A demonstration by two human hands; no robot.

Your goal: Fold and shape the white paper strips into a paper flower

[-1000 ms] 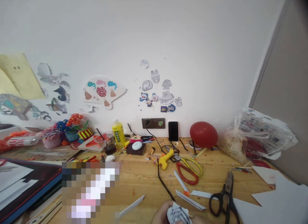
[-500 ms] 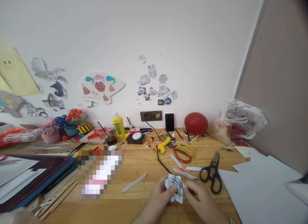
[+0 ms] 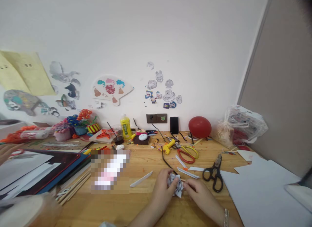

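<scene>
My left hand (image 3: pixel 163 185) is closed round a crumpled, layered white paper flower (image 3: pixel 178 187), its thumb pressed on the front. A short length of thin wooden stick (image 3: pixel 182 180) shows beside the flower, and the fingers of my right hand (image 3: pixel 195 189) pinch its near end. Whether the stick is fixed into the flower is hidden. Just beyond my hands lie folded white paper strips (image 3: pixel 188 172) and a black cable (image 3: pixel 167 162). Black-handled scissors (image 3: pixel 214 173) rest to the right of my right hand.
A yellow glue gun (image 3: pixel 168 146), red-and-yellow scissors (image 3: pixel 186 155), a drink bottle (image 3: pixel 126 126) and a red balloon (image 3: pixel 200 126) stand or lie toward the wall. White paper sheets (image 3: pixel 260 188) cover the right side. Wooden sticks (image 3: pixel 76 186) lie left. Another person's hand (image 3: pixel 8 152) shows at the far left.
The flower has turned in my left hand, so its side shows more. My right fingers have moved from its edge to the stick. The view has swung left, and another person's hand has appeared.
</scene>
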